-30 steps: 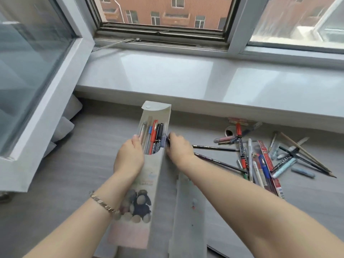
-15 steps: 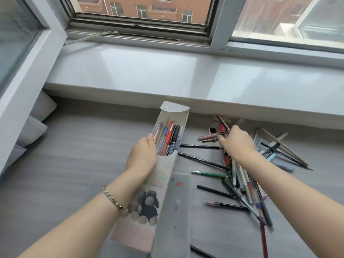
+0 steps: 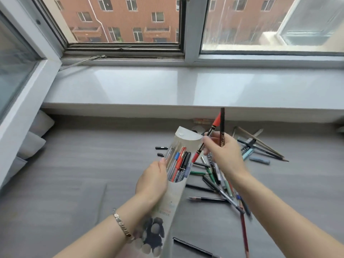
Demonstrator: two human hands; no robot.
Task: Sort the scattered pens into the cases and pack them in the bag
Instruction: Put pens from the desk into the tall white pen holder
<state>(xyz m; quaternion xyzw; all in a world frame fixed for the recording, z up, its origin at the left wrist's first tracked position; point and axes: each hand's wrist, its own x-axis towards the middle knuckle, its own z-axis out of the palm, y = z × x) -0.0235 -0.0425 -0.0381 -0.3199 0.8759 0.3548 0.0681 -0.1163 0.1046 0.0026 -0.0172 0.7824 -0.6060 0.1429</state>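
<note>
At the far left, pale cushions [image 3: 35,131] lie against the white window frame [image 3: 24,101], on the grey wood-grain floor [image 3: 74,174]. A metal-link bracelet [image 3: 121,223] circles the left wrist. The left hand [image 3: 151,181] grips the pen case [image 3: 174,200] by its left edge, fingers curled round the back and thumb at the rim of the opening. The case is a long, pale sleeve with a dark plush-animal print low on its front. It is held off the floor, tilted away with its rounded snap flap [image 3: 183,135] open at the far end. Inside it, a bundle of pens [image 3: 179,162] in blue, red and black shows through the cut-out mouth.

Just right of the flap, the right hand [image 3: 223,155] pinches two things at once: a red pen [image 3: 216,123] with a black middle, slanting so that its lower end is close to the case's right edge, and a dark brown pencil [image 3: 222,127] standing nearly upright.

Below and to the right of that hand, the scattered pens [image 3: 219,183] lie crisscrossed on the floor, a red pencil [image 3: 243,235] nearest the camera. Further right, a looser cluster of pencils [image 3: 260,144] fans out below the glossy windowsill [image 3: 167,86].
</note>
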